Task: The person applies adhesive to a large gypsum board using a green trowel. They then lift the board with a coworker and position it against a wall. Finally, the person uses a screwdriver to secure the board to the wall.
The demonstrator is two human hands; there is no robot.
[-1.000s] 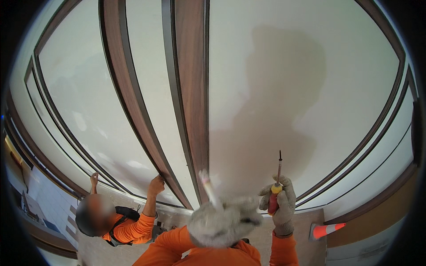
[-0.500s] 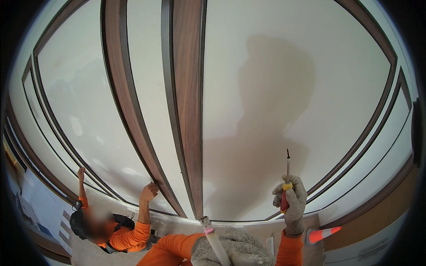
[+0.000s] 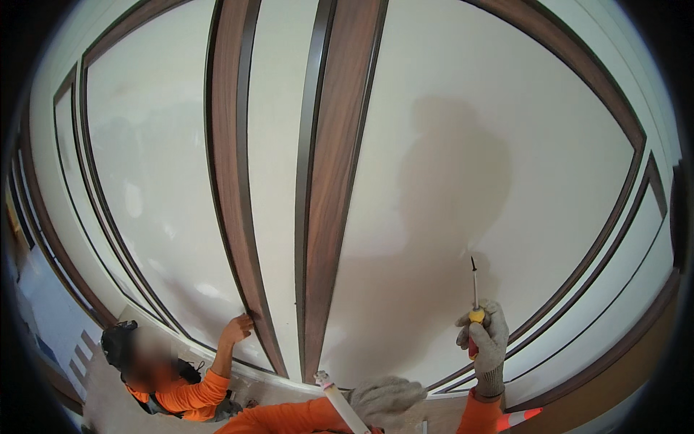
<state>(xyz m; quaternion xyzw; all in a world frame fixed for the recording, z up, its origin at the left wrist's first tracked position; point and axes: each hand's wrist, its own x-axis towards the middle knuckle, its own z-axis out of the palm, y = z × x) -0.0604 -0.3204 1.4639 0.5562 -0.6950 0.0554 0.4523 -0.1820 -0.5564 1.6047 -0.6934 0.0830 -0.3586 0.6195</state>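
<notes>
My right hand (image 3: 493, 336), in a grey knit glove, is closed around the red and yellow handle of a screwdriver (image 3: 475, 289). Its thin shaft and dark tip point upward in front of the cream wall panel (image 3: 426, 239); I cannot tell whether the tip touches it. Low in the middle, my left hand (image 3: 390, 396) wears a similar glove and reaches to the right, fingers stretched out, with nothing visible in it. A white tube (image 3: 343, 406) with a pinkish band near its top crosses in front of my left wrist.
Wood-grain strips with dark edges (image 3: 343, 166) run up the wall. At the lower left a person in orange (image 3: 173, 394) has a bare hand (image 3: 237, 329) on another wood strip (image 3: 235, 188). An orange and white traffic cone (image 3: 519, 418) lies near my right forearm.
My right hand and screwdriver sit slightly lower and further right. My left hand's fingers now extend more to the right. The other person's raised far hand is no longer visible. The view has tilted.
</notes>
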